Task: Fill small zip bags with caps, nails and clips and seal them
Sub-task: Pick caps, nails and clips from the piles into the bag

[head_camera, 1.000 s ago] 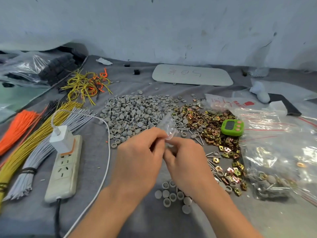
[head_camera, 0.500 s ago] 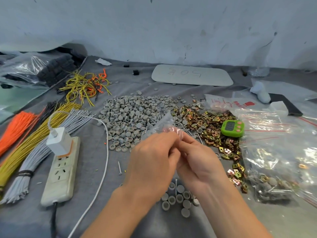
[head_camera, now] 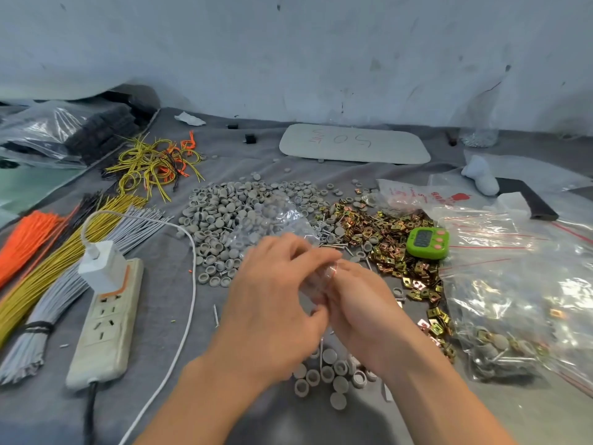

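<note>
Two hands meet at the table's middle, both gripping one small clear bag [head_camera: 288, 221]. The left hand [head_camera: 276, 303] curls its fingers over the bag's mouth, and the right hand [head_camera: 365, 303] pinches the edge by the red zip strip. The bag's body sticks out toward eleven o'clock from the hands, above the heap of grey caps [head_camera: 224, 216]. It looks empty, though blur leaves that unsure.

The step in hand is probably parting the mouth for filling. To do it well, slide the two lips against each other between thumb and forefinger until they split. Then hold one lip in each hand and pull evenly, since thin film may slip or tear at a side seam. Keep the mouth turned up. A small group of caps [head_camera: 330, 370] waits at six o'clock, nails [head_camera: 330, 240] lie at one o'clock, and clips [head_camera: 385, 226] at two.
</note>
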Demonstrator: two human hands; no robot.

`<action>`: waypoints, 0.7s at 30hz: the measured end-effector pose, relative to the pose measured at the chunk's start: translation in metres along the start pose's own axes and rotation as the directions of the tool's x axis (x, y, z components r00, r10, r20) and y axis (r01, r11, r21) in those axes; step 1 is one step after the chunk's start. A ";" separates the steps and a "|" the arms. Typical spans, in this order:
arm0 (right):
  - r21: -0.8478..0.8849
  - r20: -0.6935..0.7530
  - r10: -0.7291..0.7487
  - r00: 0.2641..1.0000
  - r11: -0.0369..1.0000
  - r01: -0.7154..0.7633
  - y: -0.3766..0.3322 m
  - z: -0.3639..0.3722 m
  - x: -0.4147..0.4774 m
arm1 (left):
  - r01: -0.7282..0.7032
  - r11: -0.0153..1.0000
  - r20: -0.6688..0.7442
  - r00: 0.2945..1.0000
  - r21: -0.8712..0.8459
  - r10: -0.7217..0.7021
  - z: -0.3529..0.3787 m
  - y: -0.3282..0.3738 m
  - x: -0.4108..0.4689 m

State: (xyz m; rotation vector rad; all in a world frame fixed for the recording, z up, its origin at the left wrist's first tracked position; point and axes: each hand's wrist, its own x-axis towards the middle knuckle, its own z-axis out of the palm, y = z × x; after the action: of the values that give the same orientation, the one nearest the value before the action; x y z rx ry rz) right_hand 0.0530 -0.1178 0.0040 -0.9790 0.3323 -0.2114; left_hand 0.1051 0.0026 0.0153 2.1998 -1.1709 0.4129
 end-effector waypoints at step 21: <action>-0.995 0.028 -0.138 0.990 0.096 0.042 0.012 0.004 0.057 | 0.385 0.915 0.008 0.921 0.116 -0.389 -0.027 -0.076 -0.008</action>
State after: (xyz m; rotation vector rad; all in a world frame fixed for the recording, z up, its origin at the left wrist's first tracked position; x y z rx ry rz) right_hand 0.1077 -0.1258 -0.0143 -2.4512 0.4938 -0.0990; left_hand 0.1639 0.0573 0.0043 2.4718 -0.7103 0.2805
